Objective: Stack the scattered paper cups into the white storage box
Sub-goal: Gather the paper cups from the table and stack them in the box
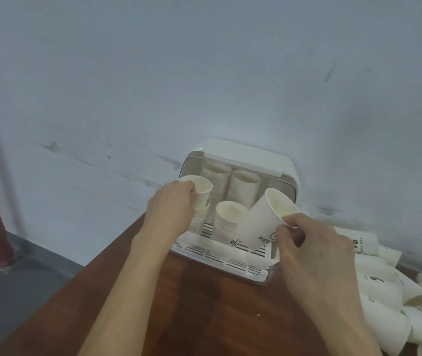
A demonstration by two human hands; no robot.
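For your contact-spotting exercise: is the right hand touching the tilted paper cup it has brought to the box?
Touching. The head view shows the right hand pinching the rim of the tilted paper cup.

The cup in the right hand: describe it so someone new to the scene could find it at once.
Find the white box against the wall at the far edge of the brown table. Just in front of its open side, the right hand pinches the rim of one cup. Unlike the upright stacks inside, it is single, tilted, and shows black print.

Brown wooden table (pixel 204 312) bearing white storage box (pixel 243 155) and scattered paper cups (pixel 384 299) just beside.
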